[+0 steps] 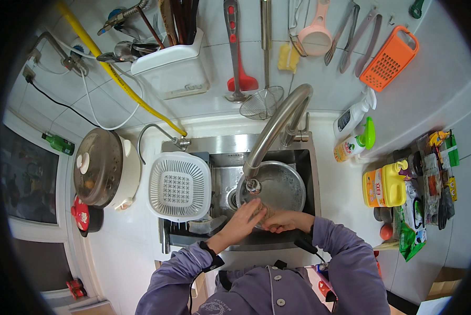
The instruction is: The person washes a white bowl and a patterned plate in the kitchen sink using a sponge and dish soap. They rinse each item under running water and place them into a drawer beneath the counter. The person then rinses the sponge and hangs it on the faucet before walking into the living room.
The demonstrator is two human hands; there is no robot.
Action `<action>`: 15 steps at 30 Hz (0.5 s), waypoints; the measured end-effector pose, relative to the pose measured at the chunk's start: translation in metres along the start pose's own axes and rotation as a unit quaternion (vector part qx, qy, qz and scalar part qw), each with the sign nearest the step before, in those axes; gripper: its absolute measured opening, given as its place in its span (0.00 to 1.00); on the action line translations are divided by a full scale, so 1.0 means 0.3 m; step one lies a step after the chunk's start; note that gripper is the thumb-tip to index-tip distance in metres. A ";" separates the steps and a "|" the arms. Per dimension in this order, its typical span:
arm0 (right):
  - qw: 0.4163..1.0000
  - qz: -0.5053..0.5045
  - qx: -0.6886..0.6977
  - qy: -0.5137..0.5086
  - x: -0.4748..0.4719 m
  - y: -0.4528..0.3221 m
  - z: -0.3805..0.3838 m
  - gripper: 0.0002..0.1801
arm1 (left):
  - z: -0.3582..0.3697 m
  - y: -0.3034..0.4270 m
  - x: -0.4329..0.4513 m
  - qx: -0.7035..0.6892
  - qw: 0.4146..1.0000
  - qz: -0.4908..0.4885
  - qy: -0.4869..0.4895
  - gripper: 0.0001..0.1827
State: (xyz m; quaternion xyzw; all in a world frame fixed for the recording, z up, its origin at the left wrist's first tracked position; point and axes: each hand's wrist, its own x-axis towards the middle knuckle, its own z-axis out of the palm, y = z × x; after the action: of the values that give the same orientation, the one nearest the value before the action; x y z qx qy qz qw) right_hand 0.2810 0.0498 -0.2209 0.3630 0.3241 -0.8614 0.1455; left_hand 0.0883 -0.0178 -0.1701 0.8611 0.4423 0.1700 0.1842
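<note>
My left hand and my right hand meet over the near side of a stainless steel bowl in the sink. Between them is a small brownish item, mostly hidden by my fingers; what it is cannot be made out. My left fingers lie across it, and my right fingers curl around its other side. The bowl appears to hold water with some bubbles. Just beyond my hands hangs the nozzle of the steel faucet, over the bowl's left part.
A white plastic draining basket sits over the sink's left side. Left of it stand an electric pot with a domed lid and a small tap. Spray bottles and a yellow jug stand right. Utensils, including an orange grater, hang behind.
</note>
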 end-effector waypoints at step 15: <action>0.804 -0.217 -0.523 0.180 0.172 0.124 0.009 0.19 | 0.134 -0.016 0.061 0.084 0.974 -0.133 -0.163 0.07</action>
State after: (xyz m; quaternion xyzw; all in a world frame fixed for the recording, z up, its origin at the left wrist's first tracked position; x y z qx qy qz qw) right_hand 0.2619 0.0194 -0.2733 0.3003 0.8164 -0.4895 0.0614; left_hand 0.1134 -0.0070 -0.2051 0.8232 0.5295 -0.0358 0.2017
